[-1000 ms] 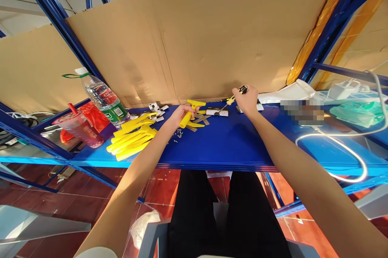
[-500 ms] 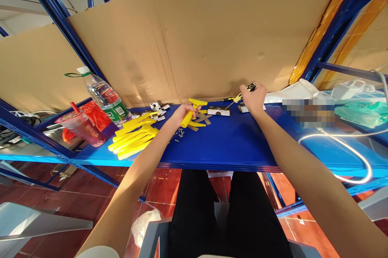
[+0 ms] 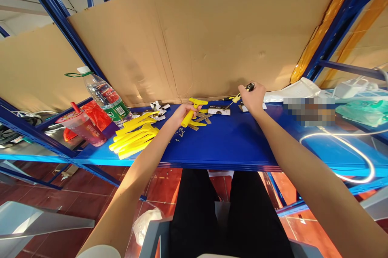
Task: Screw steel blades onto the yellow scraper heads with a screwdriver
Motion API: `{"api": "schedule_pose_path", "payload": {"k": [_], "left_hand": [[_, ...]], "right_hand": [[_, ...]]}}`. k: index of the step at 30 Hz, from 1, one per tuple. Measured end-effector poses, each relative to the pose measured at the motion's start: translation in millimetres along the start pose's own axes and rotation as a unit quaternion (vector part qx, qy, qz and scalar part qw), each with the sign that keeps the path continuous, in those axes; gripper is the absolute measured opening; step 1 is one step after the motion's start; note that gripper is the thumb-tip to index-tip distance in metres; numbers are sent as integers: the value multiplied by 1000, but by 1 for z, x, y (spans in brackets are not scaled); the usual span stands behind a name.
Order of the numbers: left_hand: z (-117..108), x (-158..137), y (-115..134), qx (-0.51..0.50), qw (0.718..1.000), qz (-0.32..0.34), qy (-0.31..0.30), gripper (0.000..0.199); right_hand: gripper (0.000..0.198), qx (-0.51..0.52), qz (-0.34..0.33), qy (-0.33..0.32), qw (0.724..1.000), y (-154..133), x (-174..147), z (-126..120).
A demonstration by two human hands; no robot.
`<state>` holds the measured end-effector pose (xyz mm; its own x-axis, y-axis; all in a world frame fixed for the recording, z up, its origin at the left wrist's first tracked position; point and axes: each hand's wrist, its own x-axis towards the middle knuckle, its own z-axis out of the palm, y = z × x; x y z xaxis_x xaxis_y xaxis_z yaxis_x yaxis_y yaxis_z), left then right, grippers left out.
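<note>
Held in my left hand (image 3: 183, 113) is a yellow T-shaped plastic handle (image 3: 188, 118), its crosspiece up and away from me. My right hand (image 3: 254, 95) is closed around a screwdriver (image 3: 237, 98) with a black and pale-yellow grip. The shaft slants down to the left, its tip over or touching a small white-and-black packet (image 3: 219, 110); I cannot tell which. Around the left hand lie flat metal strips (image 3: 203, 119), another yellow piece (image 3: 200, 123) and several tiny screws (image 3: 181, 132). A pile of yellow handles (image 3: 135, 139) rests left of my left forearm.
A large water bottle (image 3: 106, 98) and a red drink cup (image 3: 85, 129) stand at the left of the blue shelf (image 3: 212, 149). Cardboard (image 3: 212, 36) walls off the back. At the right lie a white cable (image 3: 348, 143) and a green plastic bag (image 3: 363, 112).
The right hand and screwdriver have shifted very slightly left. My left hand keeps the yellow handle in nearly the same place.
</note>
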<state>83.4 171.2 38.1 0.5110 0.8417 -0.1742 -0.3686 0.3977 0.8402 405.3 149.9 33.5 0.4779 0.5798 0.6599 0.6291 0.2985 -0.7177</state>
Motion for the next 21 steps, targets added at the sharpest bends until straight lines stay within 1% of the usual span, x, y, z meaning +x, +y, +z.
{"api": "schedule_pose_path", "payload": {"k": [3,5,10,21], "left_hand": [[1,-1,0,5,1000,3,3,54],[2,-2,-1,8,1000,7,4,55],[3,-3,-2,25,999,23,1,49],[3,-1,-3,44,999,15,-1,49]], "right_hand": [[43,6,31,40,999,-4,-1,-2],[44,12,30,41,999,-7,-2,-2],[43,7,30,42,999,-9,-2,-3],[39,20,33,38,999,-11,-2,-3]]}}
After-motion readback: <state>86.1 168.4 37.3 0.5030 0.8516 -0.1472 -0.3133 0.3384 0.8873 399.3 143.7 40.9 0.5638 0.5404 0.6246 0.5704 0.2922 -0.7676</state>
